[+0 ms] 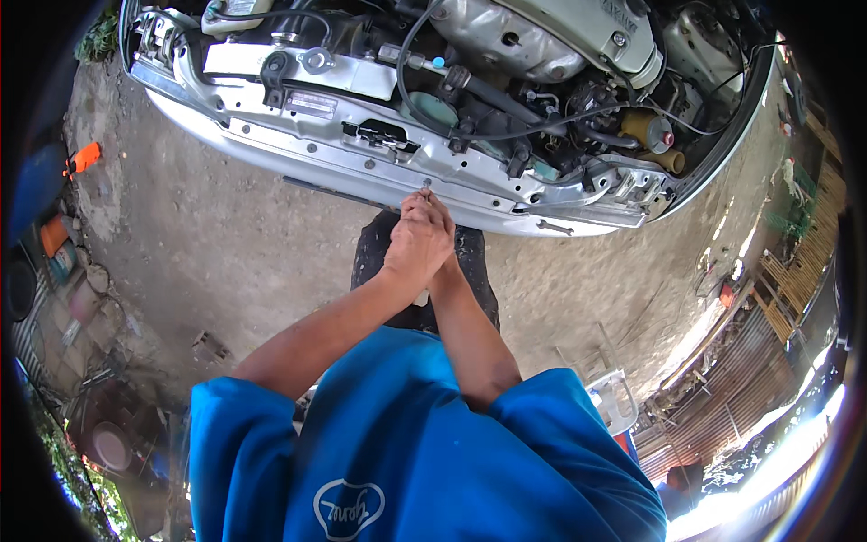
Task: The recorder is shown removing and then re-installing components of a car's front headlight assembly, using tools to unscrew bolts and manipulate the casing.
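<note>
My two hands are closed together at the front edge of the car's silver front panel (325,155). My left hand (417,242) lies on top and covers much of my right hand (443,219). Their fingers bunch just below a bolt (427,182) in the panel. Whatever is inside the grip is hidden. A small pale piece (422,297) shows between my forearms below the wrists; its kind is unclear. To the right, an open-end wrench (554,228) rests on the silver bumper (488,218), apart from both hands.
Beyond the panel lies the open engine bay, with a metal heat shield (510,38), hoses and a yellowish cylindrical part (647,129). A dark strip (339,193) sticks out below the bumper at left. Bare ground (244,244) surrounds the car; a pale chair-like frame (614,400) stands behind at right.
</note>
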`<state>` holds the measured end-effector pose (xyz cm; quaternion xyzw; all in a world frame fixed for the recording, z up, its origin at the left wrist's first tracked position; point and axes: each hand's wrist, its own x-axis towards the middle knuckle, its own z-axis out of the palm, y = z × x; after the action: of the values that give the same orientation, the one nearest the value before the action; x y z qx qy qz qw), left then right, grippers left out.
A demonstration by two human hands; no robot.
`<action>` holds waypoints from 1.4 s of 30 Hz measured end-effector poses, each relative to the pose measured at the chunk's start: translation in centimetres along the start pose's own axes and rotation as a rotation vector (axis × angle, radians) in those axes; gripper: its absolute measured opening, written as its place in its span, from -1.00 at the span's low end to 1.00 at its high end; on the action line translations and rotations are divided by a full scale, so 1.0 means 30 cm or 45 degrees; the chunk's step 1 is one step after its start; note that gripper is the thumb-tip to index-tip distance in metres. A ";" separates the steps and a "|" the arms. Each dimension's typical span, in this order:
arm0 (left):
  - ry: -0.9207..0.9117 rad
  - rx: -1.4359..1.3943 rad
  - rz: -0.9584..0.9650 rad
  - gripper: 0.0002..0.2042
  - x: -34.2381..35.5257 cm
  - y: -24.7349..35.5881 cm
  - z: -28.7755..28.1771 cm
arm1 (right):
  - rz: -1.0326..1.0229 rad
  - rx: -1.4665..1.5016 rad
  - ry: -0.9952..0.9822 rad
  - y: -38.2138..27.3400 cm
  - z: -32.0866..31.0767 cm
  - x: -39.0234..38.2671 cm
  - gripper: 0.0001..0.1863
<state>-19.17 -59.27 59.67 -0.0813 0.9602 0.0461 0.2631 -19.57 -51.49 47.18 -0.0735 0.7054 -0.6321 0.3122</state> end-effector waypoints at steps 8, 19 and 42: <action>-0.212 0.113 -0.222 -0.59 0.093 0.046 0.032 | -0.618 -0.548 -0.509 -0.070 -0.056 0.089 -0.83; -0.281 -0.249 -0.216 -0.81 0.112 -0.046 -0.077 | 1.809 2.220 0.387 0.002 0.009 0.150 -0.63; -0.371 -2.822 -2.033 -0.73 0.045 0.032 -0.029 | 1.691 0.705 0.021 0.004 -0.025 0.179 -0.69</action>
<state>-20.91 -58.61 59.76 -0.7665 0.0780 0.6273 0.1134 -24.21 -53.52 45.21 0.4577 0.4171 -0.4649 0.6328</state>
